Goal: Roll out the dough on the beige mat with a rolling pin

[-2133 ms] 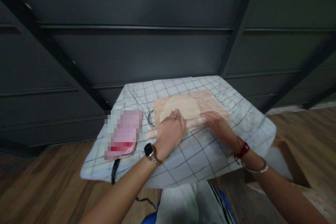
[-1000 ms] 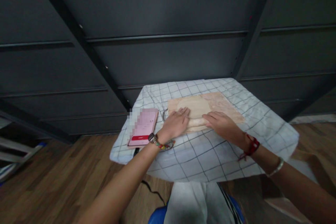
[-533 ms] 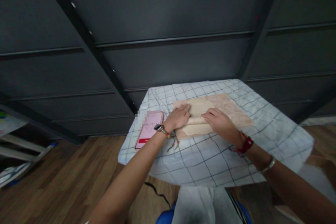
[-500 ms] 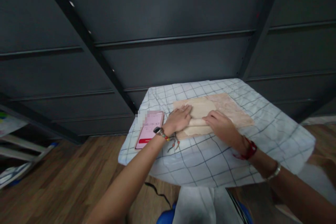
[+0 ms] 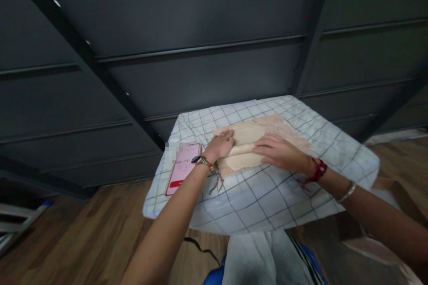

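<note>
A pale rolling pin [image 5: 243, 149] lies across a thin, flattened sheet of dough [image 5: 248, 132], which shows both beyond and in front of it. The dough rests on a pinkish-beige mat [image 5: 288, 130]. Over the pin's left end is my left hand [image 5: 219, 146], its fingers close together and pointing away from me. My right hand [image 5: 278, 151] covers the right end, fingers fairly straight and laid over the wood. Both ends of the pin are hidden beneath my hands.
A phone [image 5: 179, 173] with a running timer lies left of the mat on the checked tablecloth [image 5: 261, 200]. Behind the table rises a dark panelled wall [image 5: 200, 75]. A white rack [image 5: 20, 220] stands on the wooden floor at the left, and a black cable [image 5: 200, 247] runs below.
The view has shifted, so the table appears further left. My right hand's fingers have straightened from a curled hold on the pin. The pin remains under both hands on the dough.
</note>
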`<act>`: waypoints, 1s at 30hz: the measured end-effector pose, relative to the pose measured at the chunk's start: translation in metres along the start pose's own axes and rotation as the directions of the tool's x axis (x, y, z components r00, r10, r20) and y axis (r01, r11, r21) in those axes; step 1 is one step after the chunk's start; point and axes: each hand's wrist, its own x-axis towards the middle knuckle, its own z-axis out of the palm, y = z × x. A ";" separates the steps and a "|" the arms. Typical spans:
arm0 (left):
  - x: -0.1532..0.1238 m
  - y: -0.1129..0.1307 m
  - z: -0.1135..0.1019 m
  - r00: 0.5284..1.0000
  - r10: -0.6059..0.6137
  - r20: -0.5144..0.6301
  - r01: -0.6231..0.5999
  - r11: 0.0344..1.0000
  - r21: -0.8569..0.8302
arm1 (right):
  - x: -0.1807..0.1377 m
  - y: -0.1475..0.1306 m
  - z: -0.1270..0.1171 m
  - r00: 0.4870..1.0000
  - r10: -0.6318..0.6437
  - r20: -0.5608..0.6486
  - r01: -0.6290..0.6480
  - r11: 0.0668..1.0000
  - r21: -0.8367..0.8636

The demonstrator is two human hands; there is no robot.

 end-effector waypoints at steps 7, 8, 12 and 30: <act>0.001 0.002 -0.005 0.998 -0.031 0.048 0.033 0.999 -0.040 | -0.016 -0.023 0.002 0.991 -0.020 0.134 0.047 0.977 -0.207; 0.000 0.002 -0.006 0.998 -0.036 0.048 0.038 0.999 -0.039 | -0.012 -0.026 0.005 0.989 -0.024 0.149 0.058 0.972 -0.228; -0.004 0.005 -0.007 0.999 -0.046 0.028 0.047 0.998 -0.033 | 0.001 -0.031 0.014 0.986 -0.089 0.140 0.123 0.959 -0.256; -0.007 0.007 -0.008 0.996 -0.059 -0.063 0.057 0.998 -0.030 | 0.003 -0.037 0.024 0.966 -0.220 0.138 0.249 0.935 -0.252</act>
